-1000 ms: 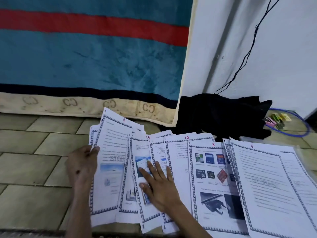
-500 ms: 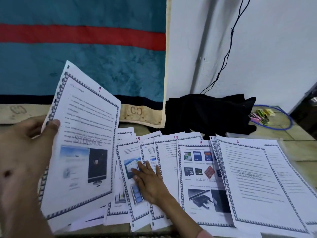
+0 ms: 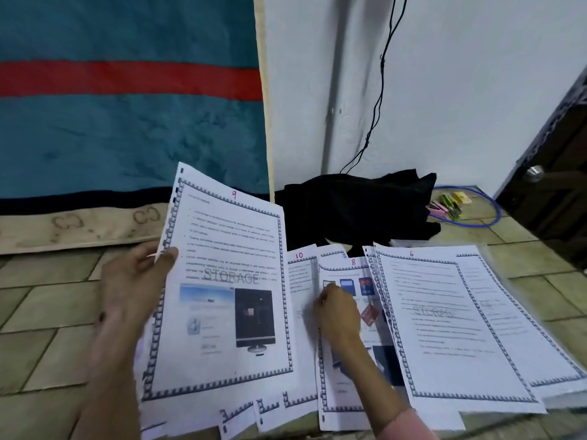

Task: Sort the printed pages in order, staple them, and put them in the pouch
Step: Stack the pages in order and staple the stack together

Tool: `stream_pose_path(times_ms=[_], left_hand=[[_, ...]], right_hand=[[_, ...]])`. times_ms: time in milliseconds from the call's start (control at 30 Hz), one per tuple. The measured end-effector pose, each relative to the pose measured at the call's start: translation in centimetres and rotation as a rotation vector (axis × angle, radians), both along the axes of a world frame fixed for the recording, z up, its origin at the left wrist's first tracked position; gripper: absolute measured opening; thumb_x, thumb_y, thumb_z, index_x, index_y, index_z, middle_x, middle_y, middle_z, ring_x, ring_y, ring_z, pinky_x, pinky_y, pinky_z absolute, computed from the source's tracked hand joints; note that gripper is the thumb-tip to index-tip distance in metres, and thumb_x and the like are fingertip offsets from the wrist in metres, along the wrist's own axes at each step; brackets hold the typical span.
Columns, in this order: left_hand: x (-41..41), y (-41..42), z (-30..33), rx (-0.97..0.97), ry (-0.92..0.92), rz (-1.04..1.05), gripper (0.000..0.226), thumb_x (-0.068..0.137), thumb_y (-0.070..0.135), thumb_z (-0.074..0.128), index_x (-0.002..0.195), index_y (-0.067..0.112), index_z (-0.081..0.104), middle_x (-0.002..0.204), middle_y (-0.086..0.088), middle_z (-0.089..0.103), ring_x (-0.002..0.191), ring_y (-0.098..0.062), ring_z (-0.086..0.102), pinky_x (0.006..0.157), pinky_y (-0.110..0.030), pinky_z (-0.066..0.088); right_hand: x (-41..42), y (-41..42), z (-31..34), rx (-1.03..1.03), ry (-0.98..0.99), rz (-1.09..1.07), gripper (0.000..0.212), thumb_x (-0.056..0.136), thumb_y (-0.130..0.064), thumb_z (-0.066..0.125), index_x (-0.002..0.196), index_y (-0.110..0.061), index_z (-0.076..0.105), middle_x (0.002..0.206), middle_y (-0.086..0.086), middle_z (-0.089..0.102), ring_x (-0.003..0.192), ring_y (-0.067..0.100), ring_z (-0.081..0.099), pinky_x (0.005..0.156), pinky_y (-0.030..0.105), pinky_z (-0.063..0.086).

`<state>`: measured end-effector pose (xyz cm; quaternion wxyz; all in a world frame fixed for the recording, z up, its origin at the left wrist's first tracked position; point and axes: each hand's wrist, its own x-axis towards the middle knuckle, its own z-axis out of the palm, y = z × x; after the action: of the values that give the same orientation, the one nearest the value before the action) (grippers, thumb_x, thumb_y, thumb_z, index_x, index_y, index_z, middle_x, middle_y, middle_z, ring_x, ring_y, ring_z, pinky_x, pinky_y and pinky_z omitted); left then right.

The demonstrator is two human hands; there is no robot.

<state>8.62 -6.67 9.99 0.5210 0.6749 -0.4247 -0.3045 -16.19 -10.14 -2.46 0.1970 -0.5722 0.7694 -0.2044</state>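
Printed pages with pink handwritten numbers lie fanned out on the tiled floor. My left hand [image 3: 136,281] grips page 9 [image 3: 228,287] by its left edge and holds it lifted over the left part of the fan. To its right, page 10 [image 3: 300,271] lies partly covered. My right hand [image 3: 338,315], fingers curled, pinches the left edge of page 8 [image 3: 365,300], which bows up a little at the top. Page 6 [image 3: 444,315] tops a pile at the right. A clear plastic edge [image 3: 498,265] shows under that pile. No stapler is in view.
A black cloth [image 3: 355,204] lies against the white wall behind the pages. A blue cable loop with coloured clips [image 3: 457,204] sits at the back right beside a dark door [image 3: 556,185]. A teal and red blanket [image 3: 127,122] hangs at the left.
My left hand lifted page 9 off the fan and carried it up and to the right. My right hand slid right from the page 15 area to page 8.
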Motion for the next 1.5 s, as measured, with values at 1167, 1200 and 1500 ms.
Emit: stream_pose_path(times_ms=[1167,1200,1500], left_hand=[[-15.0,-1.2,-10.5,0.547,0.615,-0.524,0.076,0.087,0.067,0.005,0.099,0.024,0.067,0.111,-0.004,0.068,0.105,-0.022,0.062,0.088,-0.037,0.046],[-15.2,-1.1,-10.5,0.552,0.606,-0.543,0.075,0.088,0.065,0.005,0.100,0.024,0.067,0.114,-0.005,0.067,0.106,-0.022,0.062,0.090,-0.037,0.045],[-12.4,-1.7,-11.8,0.490,0.055,-0.185,0.047,0.094,0.023,0.048,0.138,0.011,0.037,0.125,-0.010,0.054,0.113,-0.027,0.052,0.094,-0.028,0.039]], right_hand=[[-2.1,3.1,4.6,0.212,-0.618,0.205,0.054,0.088,-0.058,0.041,0.136,-0.033,0.036,0.122,-0.016,0.054,0.121,0.012,0.049,0.097,0.028,0.034],[-2.5,2.9,4.5,0.216,-0.598,0.212,0.044,0.089,-0.051,0.049,0.129,-0.034,0.040,0.116,-0.018,0.057,0.118,0.012,0.053,0.095,0.027,0.036],[-3.7,2.8,4.4,0.318,-0.603,0.198,0.034,0.097,-0.024,0.041,0.127,-0.017,0.053,0.127,0.000,0.059,0.117,0.020,0.054,0.107,0.041,0.038]])
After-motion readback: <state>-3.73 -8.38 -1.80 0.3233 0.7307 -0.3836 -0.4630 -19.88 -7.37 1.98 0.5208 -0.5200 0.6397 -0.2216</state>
